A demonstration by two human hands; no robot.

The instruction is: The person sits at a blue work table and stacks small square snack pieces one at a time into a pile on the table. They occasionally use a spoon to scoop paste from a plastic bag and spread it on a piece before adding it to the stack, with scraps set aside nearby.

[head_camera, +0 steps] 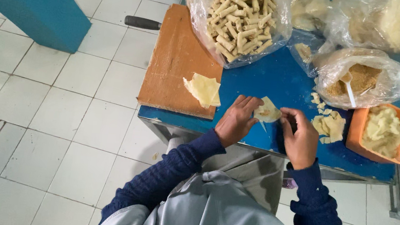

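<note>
The person is folding a thin, pale wrapper [267,111] on the blue desk [270,80]. The wrapper lies flat between the two hands, right in front of the person. The left hand [237,120] presses on the wrapper's near side with fingers bent over its edge. The right hand [300,137] pinches the far side with its fingertips. Both hands are touching the wrapper, not letting go.

To do this step well, it looks best to keep the wrapper flat on the desk and fold slowly. It seems thin and could tear if pulled hard. Both sides should be tucked in evenly so the roll comes out tight.

Just past the right hand lies a small heap of wrapper scraps [329,126], and beside that an orange tub [361,128] of more wrappers. Past the left hand another wrapper [204,89] rests on a wooden board [173,58]. Farther off is a clear bag of finished rolls [240,15] and a bag of crumbs [361,79] with a white spoon.
</note>
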